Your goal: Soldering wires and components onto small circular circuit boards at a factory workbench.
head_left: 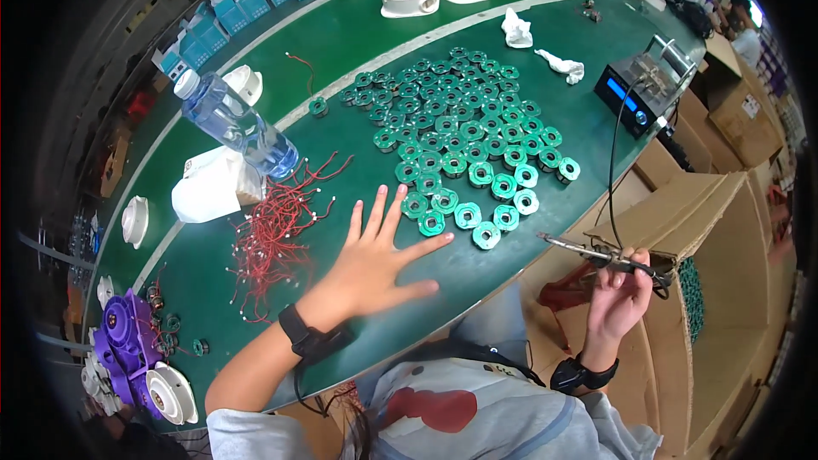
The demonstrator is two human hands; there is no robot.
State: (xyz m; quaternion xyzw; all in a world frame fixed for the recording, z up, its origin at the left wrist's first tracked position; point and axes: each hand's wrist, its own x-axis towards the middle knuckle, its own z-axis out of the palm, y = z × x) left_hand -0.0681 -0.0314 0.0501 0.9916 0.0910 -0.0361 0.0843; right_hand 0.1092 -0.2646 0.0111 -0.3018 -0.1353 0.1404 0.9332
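Observation:
My left hand (pixel 375 262) is spread over the green table, fingers apart and holding nothing. Its fingertips are close to the near edge of a large group of small motor coils with green tops (pixel 467 215). Left of that hand lies a tangled heap of red wires (pixel 277 234) with small pale ends. In my right hand (pixel 620 294), closed around its handle, is a soldering iron (pixel 588 249). Its tip points left, past the table's front edge and short of the nearest coils. A black cable rises from the iron toward the soldering station (pixel 635 94).
A water bottle (pixel 239 126) and a white packet (pixel 219 185) stand beyond the wires. Purple housings (pixel 128 336) and a white round housing (pixel 170 393) sit at the left. Crumpled tissues (pixel 516 29) lie at the back. An open cardboard box (pixel 724 247) stands right of the table.

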